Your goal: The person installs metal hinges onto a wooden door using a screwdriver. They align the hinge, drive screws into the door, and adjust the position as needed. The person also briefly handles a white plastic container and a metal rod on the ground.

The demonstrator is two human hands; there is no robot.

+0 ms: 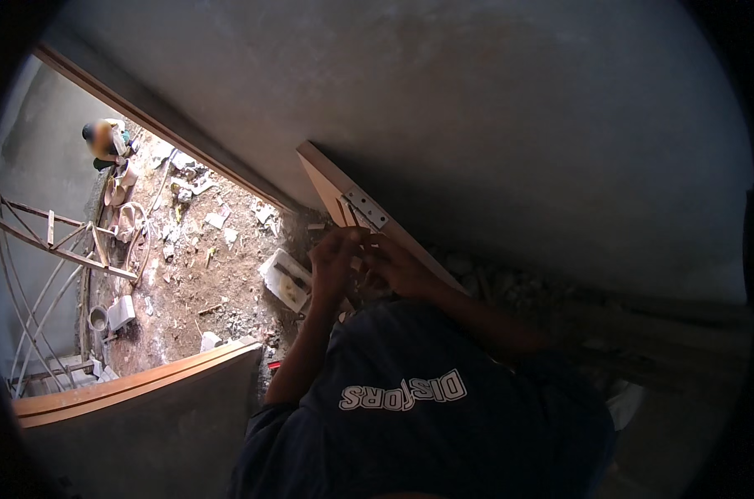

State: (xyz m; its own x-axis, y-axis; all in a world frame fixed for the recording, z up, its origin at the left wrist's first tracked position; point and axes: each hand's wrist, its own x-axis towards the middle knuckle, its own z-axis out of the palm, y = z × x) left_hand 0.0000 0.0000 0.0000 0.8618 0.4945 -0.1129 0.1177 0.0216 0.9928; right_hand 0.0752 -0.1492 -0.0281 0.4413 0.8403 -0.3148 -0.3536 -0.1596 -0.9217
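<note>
Grey wall (468, 100) is seen at one o'clock, metal hinge plate (369, 208) on wooden panel (317, 166) at twelve. Fingers of left hand (334, 254) and right hand (394, 268) are curled, any grip indeterminable; panel tipping might be caused by uneven pressure.

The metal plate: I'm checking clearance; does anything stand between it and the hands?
Nothing visible stands between the metal plate on the wooden board and the left hand or right hand, just below it in the picture.

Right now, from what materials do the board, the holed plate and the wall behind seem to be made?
The board looks like wood, smooth and light brown. The plate is probably metal: flat, grey, with dark round holes. The wall seems cement plaster, matt and patchy grey, though paint cannot be excluded.
</note>
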